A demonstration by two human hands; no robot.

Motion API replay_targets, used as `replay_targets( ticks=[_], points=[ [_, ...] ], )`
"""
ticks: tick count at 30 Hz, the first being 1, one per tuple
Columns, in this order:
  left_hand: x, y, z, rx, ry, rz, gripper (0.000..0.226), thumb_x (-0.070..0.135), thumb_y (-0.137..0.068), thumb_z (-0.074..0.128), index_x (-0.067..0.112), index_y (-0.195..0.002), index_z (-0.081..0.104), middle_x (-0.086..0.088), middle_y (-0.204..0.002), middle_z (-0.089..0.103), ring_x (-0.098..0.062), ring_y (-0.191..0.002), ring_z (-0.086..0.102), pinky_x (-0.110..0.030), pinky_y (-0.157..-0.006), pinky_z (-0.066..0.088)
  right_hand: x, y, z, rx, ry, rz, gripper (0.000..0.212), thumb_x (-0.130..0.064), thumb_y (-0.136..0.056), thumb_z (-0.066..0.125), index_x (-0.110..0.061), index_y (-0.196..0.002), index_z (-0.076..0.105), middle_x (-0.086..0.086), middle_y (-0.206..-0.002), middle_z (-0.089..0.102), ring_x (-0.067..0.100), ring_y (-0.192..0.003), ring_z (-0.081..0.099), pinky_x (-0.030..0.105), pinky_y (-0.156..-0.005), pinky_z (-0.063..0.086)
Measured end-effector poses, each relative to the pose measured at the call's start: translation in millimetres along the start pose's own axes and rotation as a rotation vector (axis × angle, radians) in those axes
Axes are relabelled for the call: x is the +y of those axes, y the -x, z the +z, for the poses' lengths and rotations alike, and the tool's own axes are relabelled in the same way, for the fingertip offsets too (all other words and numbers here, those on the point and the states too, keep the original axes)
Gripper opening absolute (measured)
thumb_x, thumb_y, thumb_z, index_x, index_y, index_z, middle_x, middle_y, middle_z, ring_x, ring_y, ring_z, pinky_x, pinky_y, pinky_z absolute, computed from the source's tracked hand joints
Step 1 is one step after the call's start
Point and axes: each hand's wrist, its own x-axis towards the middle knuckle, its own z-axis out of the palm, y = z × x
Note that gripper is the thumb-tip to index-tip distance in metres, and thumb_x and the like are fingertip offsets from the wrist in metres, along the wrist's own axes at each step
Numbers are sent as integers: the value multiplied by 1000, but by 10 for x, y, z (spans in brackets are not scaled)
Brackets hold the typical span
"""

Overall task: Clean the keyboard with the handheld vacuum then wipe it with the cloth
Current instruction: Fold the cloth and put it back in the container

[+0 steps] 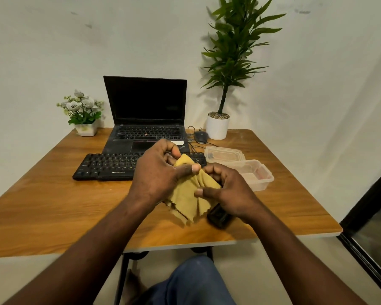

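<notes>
Head cam, hands [161, 172] [227, 190] pinch cloth [185, 197], clear tub [263, 181], contents unclear

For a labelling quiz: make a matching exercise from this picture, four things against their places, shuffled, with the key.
Things:
1 cloth
2 keyboard
3 mouse
4 laptop

Places:
A beside the white pot
B at the back of the table, lid open
C gripped by the left hand and the right hand
D lying flat, in front of the laptop

Pairs: 1-C; 2-D; 3-A; 4-B
</notes>
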Motion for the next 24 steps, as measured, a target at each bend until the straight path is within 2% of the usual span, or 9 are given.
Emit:
replay_targets(
  ticks=[4, 6, 8, 11, 14, 16, 18, 20, 24],
  points=[
    [-59, -21, -78, -92, 135, -98, 33, 24, -79, 89, 19, -91, 59, 7, -63, 58, -9, -60, 53, -28, -53, 46, 5, 2, -69, -38, 19, 33, 34, -7, -87, 80, -24, -115, 68, -5, -106, 79, 16, -100, 75, 54, -95, 59],
    [-94, -35, -116, -152, 233, -169, 24, 15, -85, 82, 15, -93, 60, 7, -60, 58, -14, -62, 56, -29, -55, 48, 23, 0, -90, -49, 24, 55, 34, -6, -89, 78, -24, -116, 68, -6, -107, 78, 14, -102, 74, 53, -96, 58],
    [-102, -36, -132, -200, 305, -200, 19, 10, -88, 78, 13, -97, 62, 1, -66, 63, -21, -68, 60, -32, -57, 50, 27, 9, -75, -53, 7, 53, 33, -14, -87, 81, -26, -115, 69, -5, -109, 77, 15, -102, 74, 53, -95, 59],
    [-78, -14, -116, -255, 300, -181, 15, 4, -93, 72, 15, -100, 65, 0, -71, 64, -18, -69, 60, -33, -61, 49, 4, 17, -1, -45, -16, 21, 28, -33, -87, 83, -27, -111, 71, -4, -108, 77, 16, -101, 73, 50, -90, 61],
    [-80, -5, -109, -287, 246, -156, 22, -4, -94, 65, 16, -101, 68, -5, -76, 66, -14, -69, 59, -35, -63, 50, -38, 8, 39, -15, 11, -4, 20, -37, -89, 78, -24, -104, 74, -3, -102, 77, 14, -97, 73, 46, -85, 61],
    [-93, 4, -117, -297, 233, -156, 25, -7, -93, 63, 16, -101, 69, -15, -87, 70, -18, -73, 60, -39, -68, 51, -74, 7, 57, -6, 4, -17, 27, -42, -85, 80, -23, -103, 74, -3, -100, 76, 13, -96, 72, 41, -82, 60],
    [-99, 32, -114, -299, 276, -152, 23, -7, -91, 67, 14, -100, 68, -12, -94, 75, -21, -77, 64, -44, -73, 54, -94, 1, 84, 25, 14, -40, 33, -45, -79, 81, -20, -100, 73, -3, -94, 74, 10, -88, 70, 34, -74, 58],
    [-101, 51, -99, -282, 331, -139, 20, -4, -88, 73, 12, -98, 66, -9, -99, 77, -23, -83, 68, -46, -76, 59, -94, -16, 107, 74, 35, -70, 27, -39, -82, 82, -18, -96, 72, -1, -91, 74, 12, -84, 69, 33, -69, 57],
    [-189, 30, -117, -315, 271, -166, 18, 18, -91, 77, 12, -102, 65, 3, -76, 67, -13, -71, 63, -35, -65, 52, -72, -41, 68, 143, -48, -78, 10, -25, -90, 78, -17, -96, 74, 3, -92, 76, 21, -88, 72, 34, -72, 57]
  ],
)
